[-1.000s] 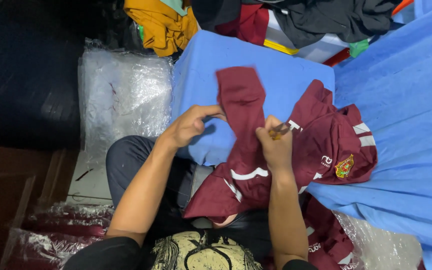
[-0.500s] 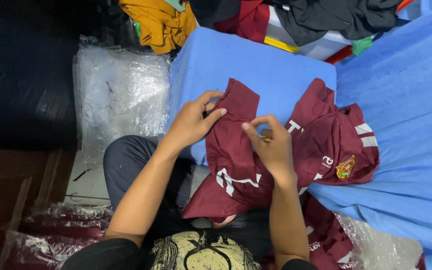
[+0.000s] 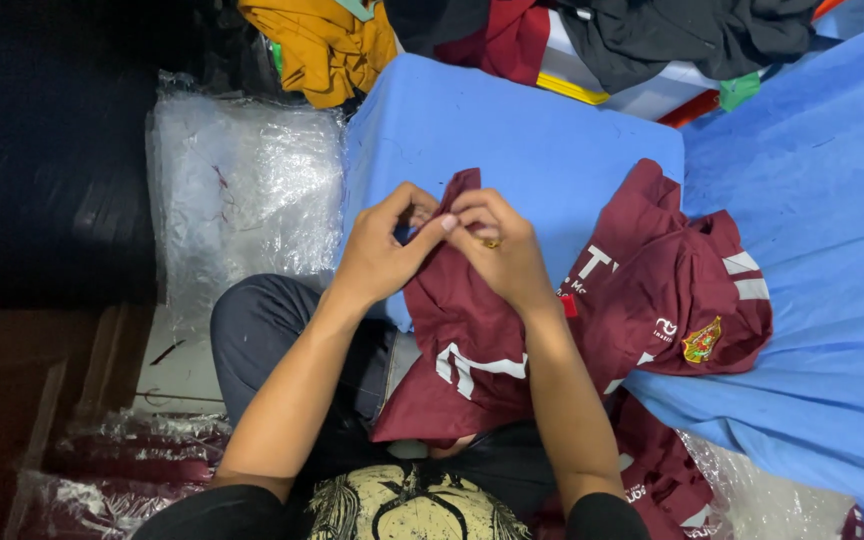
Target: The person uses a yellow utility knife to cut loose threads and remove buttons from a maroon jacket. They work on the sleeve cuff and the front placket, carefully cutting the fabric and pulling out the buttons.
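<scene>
1. Maroon jersey (image 3: 472, 330) with white trim and a crest patch lies half on the blue-covered bench (image 3: 532, 130), half over the person's lap. Its top corner is pulled up to a point near bench centre.
2. Left hand (image 3: 384, 250): grip closed, thumb and fingers pinching the jersey's top corner from the left side.
3. Right hand (image 3: 497, 245): grip closed on the same corner from the right, fingertips touching the left hand's. A ring shows on one finger.
4. Both forearms run up from the bottom edge and meet at that corner, crossing over the jersey's lower part.
5. The crest patch and white sleeve stripes sit to the right, on the bunched part of the jersey resting on the blue cloth.
6. More maroon fabric (image 3: 652, 470) hangs below the bench edge at lower right, beside clear plastic wrap.
7. Clear plastic bags (image 3: 242, 190) are stacked left of the bench, touching its side.
8. Pile of clothes (image 3: 512, 40) at the top: mustard yellow, dark red, black, a white piece with colour stripes.
9. Bagged maroon items (image 3: 112, 470) lie at lower left by the person's knee.
10. The person wears dark trousers and a black printed shirt.
</scene>
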